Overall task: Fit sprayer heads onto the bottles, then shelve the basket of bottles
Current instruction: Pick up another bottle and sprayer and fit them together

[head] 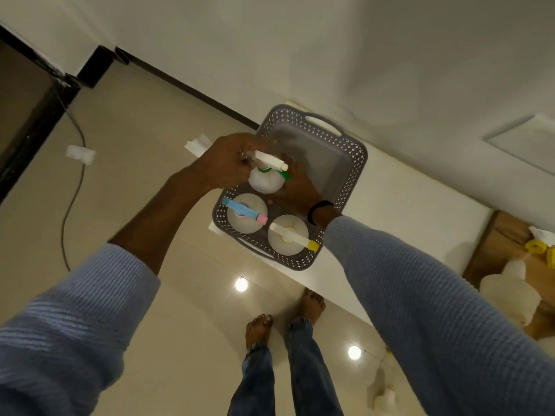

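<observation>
A grey perforated basket (354, 163) sits on the corner of a white counter. Inside stand two white bottles with fitted heads: one with a blue and pink sprayer (244, 212), one with a white and yellow sprayer (289, 235). Over the basket's near half I hold a third white bottle (265, 182). My left hand (228, 163) grips the white and green sprayer head (270, 161) on top of it. My right hand (300, 187) holds the bottle's side from the right.
The white counter (405, 205) runs right to a cardboard box (504, 244) with more bottles and a yellow sprayer head (537, 246). Beige tiled floor lies below, with a grey cable (75, 187), scraps of white paper (80, 154) and my bare feet (258, 328).
</observation>
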